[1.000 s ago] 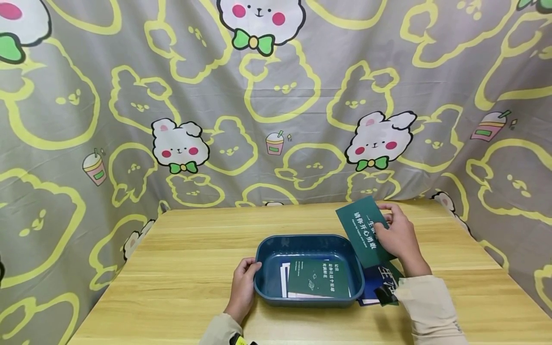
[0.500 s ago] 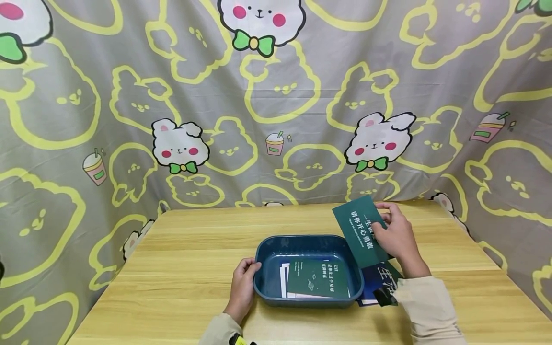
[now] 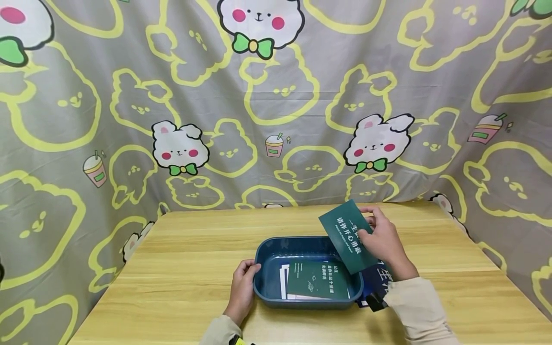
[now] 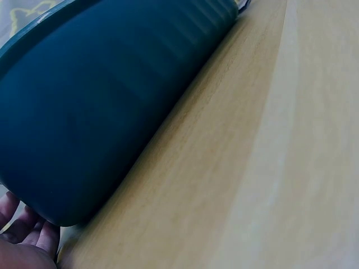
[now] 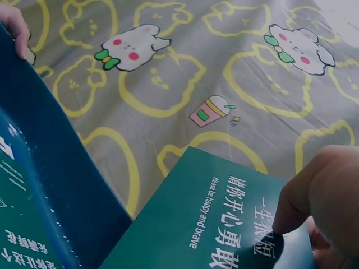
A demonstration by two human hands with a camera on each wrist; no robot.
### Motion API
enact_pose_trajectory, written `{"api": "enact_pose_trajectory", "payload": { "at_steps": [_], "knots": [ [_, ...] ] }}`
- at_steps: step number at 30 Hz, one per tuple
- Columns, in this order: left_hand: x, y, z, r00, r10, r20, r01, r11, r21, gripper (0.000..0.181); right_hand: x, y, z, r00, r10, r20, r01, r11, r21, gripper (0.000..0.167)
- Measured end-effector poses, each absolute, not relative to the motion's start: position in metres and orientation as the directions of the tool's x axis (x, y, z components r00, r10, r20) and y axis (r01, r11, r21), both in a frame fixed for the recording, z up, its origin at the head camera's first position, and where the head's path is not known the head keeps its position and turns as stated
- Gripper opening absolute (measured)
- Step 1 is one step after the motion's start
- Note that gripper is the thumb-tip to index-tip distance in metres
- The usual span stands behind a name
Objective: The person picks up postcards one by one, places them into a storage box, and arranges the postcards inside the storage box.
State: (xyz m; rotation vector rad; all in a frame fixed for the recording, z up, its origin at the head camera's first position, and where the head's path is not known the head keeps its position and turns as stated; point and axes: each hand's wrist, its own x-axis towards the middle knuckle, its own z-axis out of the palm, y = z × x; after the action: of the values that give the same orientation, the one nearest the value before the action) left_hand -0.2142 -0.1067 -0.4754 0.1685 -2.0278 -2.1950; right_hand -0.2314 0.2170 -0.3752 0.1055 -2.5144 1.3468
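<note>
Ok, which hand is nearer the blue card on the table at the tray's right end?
Right. The right hand is close to the blue card, holding a green card; the left hand is across the tray, gripping its left end.

One tray (image 3: 302,304), one table (image 3: 172,278), at least four cards (image 3: 345,239)

Right hand (image 3: 385,242) pinching green card (image 3: 347,239), and its lower corner overlaps right rim of tray (image 3: 293,247); can't tell if touching. I read that rim as blocking any low pass left of grip. Higher up, far half of tray gives me room left of card; card pile (image 3: 318,282) fills near half. Bare table (image 3: 185,249) right of grip, nice wide lane. Curtain (image 3: 241,96) closes off beyond. Left hand (image 3: 242,285) blocks tray's left end, bare table left of it.
</note>
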Motion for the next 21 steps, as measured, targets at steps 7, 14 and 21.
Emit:
{"api": "enact_pose_trajectory", "payload": {
  "at_steps": [7,14,21],
  "knots": [
    [-0.214,-0.107,-0.475,-0.983,-0.184,0.014,0.028,-0.074,0.997,0.020,-0.233,0.210,-0.380,-0.943,0.017,0.332,-0.257,0.594,-0.762,0.049],
    [-0.215,-0.107,-0.476,-0.983,-0.181,0.012,0.025,-0.071,0.997,0.021,-0.233,0.205,-0.384,-0.942,-0.027,0.334,-0.284,0.594,-0.753,0.051],
    [-0.214,-0.106,-0.475,-0.982,-0.188,0.012,0.027,-0.076,0.997,0.021,-0.234,0.200,-0.386,-0.936,-0.075,0.345,-0.322,0.582,-0.747,0.053]
  ]
}}
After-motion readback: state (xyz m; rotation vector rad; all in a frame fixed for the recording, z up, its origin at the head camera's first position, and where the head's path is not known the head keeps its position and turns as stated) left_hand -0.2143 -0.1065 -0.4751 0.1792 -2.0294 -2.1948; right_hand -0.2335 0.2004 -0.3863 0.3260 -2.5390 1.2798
